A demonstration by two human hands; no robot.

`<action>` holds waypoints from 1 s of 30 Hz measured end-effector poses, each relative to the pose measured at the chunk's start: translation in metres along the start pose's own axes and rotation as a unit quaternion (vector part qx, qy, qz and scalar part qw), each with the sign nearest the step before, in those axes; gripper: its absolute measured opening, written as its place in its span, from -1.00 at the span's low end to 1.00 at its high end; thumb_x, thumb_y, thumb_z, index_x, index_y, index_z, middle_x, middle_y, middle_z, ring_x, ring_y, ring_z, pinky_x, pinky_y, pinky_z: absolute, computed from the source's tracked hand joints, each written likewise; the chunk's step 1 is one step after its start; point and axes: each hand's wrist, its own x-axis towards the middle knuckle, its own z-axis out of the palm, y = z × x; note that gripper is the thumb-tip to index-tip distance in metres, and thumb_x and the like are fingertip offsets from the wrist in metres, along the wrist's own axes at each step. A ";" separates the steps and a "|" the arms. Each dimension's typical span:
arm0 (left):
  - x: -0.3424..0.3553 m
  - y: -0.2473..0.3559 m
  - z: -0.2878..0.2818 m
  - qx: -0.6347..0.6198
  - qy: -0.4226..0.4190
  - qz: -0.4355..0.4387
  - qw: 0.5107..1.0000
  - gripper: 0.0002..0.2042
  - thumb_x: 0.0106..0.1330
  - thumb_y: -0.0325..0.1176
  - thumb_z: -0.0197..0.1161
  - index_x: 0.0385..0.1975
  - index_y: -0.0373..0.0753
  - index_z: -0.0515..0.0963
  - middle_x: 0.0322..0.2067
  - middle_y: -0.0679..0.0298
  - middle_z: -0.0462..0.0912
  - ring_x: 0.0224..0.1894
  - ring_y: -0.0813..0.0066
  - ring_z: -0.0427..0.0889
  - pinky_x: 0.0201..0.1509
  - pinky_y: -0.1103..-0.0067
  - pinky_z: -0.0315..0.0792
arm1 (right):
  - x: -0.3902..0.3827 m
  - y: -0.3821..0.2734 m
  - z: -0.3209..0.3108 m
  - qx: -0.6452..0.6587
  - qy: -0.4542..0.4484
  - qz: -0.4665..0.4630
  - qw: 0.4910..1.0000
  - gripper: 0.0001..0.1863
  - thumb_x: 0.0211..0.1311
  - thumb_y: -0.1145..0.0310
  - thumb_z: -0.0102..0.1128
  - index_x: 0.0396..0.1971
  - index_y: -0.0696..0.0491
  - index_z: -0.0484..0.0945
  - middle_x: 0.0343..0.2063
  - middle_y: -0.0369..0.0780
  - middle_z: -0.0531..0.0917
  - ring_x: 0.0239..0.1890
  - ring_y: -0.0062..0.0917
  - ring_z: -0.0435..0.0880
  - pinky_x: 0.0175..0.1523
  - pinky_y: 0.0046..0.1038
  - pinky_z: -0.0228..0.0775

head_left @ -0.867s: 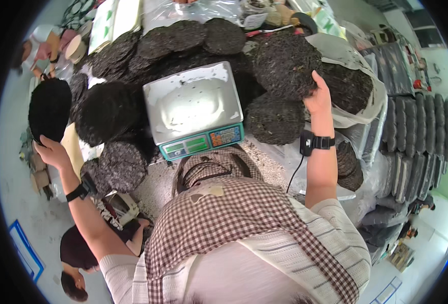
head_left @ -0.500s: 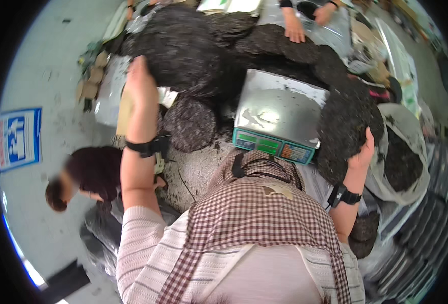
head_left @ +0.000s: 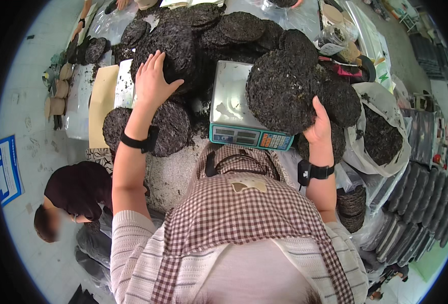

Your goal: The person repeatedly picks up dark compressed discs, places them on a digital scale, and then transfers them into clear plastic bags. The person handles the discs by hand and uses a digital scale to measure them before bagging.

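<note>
In my right hand (head_left: 319, 124) is the edge of a round dark disc of what looks like dried seaweed (head_left: 280, 93), thumb on top. It hangs over the right part of a digital scale (head_left: 230, 96) with a steel plate and teal keypad. My left hand (head_left: 155, 81) has its fingers spread and lies on the near left side of a tall stack of similar discs (head_left: 171, 43). More seaweed discs (head_left: 171, 129) sit below my left forearm. Another disc (head_left: 340, 99) shows just right of the held one.
A white sack of dark flakes (head_left: 356, 137) stands at the right, with rows of dark wrapped packs (head_left: 426, 197) beyond it. Several discs (head_left: 241, 26) lie behind the scale. At the left are a tan board (head_left: 102, 104) and a person in dark clothes (head_left: 79, 190), bending. Other people's hands show at the far edge.
My right hand has brought its disc leftward, partly over the scale plate. My left hand has gone from the stack's side onto its surface. The whole view has shifted.
</note>
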 end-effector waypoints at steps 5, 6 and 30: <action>0.003 -0.018 -0.004 -0.054 0.021 0.009 0.998 -0.18 0.05 0.05 0.60 0.29 -0.27 0.51 0.31 0.12 0.58 0.36 0.10 0.52 0.43 0.24 0.38 | -0.005 0.011 -0.009 -0.073 0.034 -0.017 0.997 -0.54 0.45 0.47 0.26 0.29 0.22 0.48 0.18 -0.06 0.65 0.19 -0.24 0.67 0.32 -0.16 0.54; 0.003 -0.019 -0.004 -0.048 0.026 0.007 0.999 -0.21 0.05 0.03 0.61 0.27 -0.26 0.53 0.28 0.12 0.61 0.33 0.09 0.55 0.41 0.24 0.40 | -0.006 0.012 -0.013 -0.079 0.047 -0.018 0.996 -0.54 0.44 0.49 0.27 0.29 0.22 0.48 0.17 -0.06 0.65 0.20 -0.23 0.67 0.33 -0.16 0.53; 0.049 -0.076 0.027 -0.414 -0.005 -0.169 0.894 -0.39 0.40 0.04 0.25 0.30 -0.31 0.55 0.14 -0.04 0.65 0.24 0.12 0.58 0.39 0.40 0.35 | -0.019 -0.019 -0.022 -0.058 0.000 -0.024 0.998 -0.59 0.41 0.52 0.26 0.21 0.25 0.51 0.09 -0.04 0.70 0.07 -0.25 0.76 0.20 -0.15 0.67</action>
